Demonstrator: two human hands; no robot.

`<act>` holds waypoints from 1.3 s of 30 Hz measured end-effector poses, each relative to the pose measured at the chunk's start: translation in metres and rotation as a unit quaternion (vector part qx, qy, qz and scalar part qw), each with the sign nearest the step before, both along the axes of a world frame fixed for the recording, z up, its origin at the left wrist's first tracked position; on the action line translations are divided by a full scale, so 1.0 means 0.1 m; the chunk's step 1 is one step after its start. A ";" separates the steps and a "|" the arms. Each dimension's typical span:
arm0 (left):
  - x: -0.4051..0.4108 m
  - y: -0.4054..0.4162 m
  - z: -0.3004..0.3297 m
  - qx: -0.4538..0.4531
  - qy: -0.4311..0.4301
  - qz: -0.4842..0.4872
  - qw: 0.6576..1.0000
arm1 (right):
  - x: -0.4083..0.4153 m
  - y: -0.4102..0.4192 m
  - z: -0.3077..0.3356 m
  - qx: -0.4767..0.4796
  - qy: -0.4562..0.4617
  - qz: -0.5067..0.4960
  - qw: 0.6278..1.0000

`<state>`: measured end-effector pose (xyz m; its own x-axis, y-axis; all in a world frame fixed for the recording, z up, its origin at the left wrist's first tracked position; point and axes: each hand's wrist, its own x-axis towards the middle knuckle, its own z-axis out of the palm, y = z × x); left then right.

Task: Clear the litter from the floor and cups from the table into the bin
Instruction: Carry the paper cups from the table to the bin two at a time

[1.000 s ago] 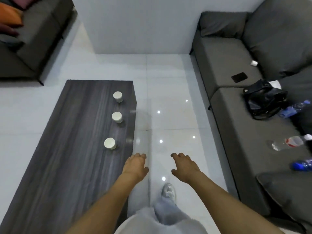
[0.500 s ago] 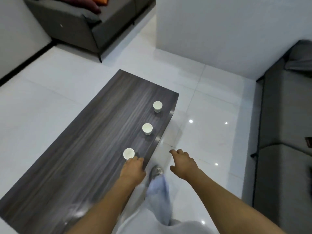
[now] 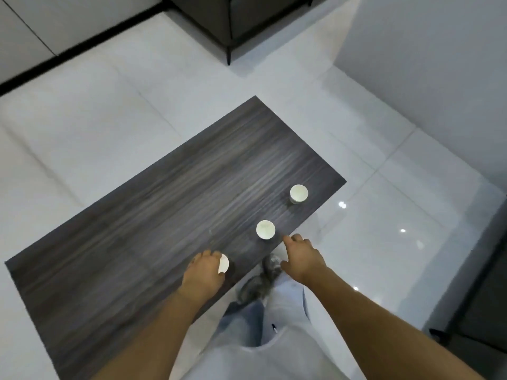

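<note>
White paper cups stand in a row along the table (image 3: 153, 215) edge nearest me. My left hand (image 3: 204, 272) covers the nearest cup (image 3: 223, 264), fingers curling over it; whether I grip it yet, I cannot tell. My right hand (image 3: 301, 256) hovers loose just beside the middle cup (image 3: 265, 229). Light cups tip easily; a clumsy grab could knock one off the edge.

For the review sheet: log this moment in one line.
left hand on nearest cup | right hand open, beside middle cup
</note>
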<state>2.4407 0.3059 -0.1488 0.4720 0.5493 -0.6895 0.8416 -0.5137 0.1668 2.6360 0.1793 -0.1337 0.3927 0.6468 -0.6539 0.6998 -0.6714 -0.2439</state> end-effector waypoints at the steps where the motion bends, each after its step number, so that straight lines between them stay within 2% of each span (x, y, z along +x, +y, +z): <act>1: 0.02 0.03 -0.03 0.002 0.003 0.015 1.000 | 0.06 0.08 -0.05 -0.001 0.003 0.015 1.000; 6: 0.12 0.11 -0.22 -0.011 0.027 0.099 0.995 | 0.30 0.52 -0.39 -0.034 0.028 0.094 0.995; 14: 0.26 0.08 -1.03 -0.039 0.036 0.206 0.977 | 0.48 0.97 -1.23 -0.042 0.047 0.165 0.984; 18: 0.29 -0.01 -1.55 -0.011 0.035 0.217 0.975 | 0.49 1.01 -1.70 -0.050 0.025 0.196 0.979; 24: 0.22 -0.12 -2.14 0.027 0.076 0.175 0.981 | 0.47 0.99 -2.20 -0.065 0.020 0.244 0.967; 27: 0.15 -0.21 -2.28 0.036 0.082 0.206 0.974 | 0.45 0.97 -2.31 -0.071 0.025 0.246 0.966; 32: -0.01 -0.32 -2.09 0.037 0.043 0.253 0.966 | 0.38 0.99 -2.13 -0.076 0.008 0.274 0.959; 39: -0.23 -0.42 -1.17 0.058 0.025 0.307 0.949 | -0.07 1.23 -1.20 -0.062 0.016 0.359 0.931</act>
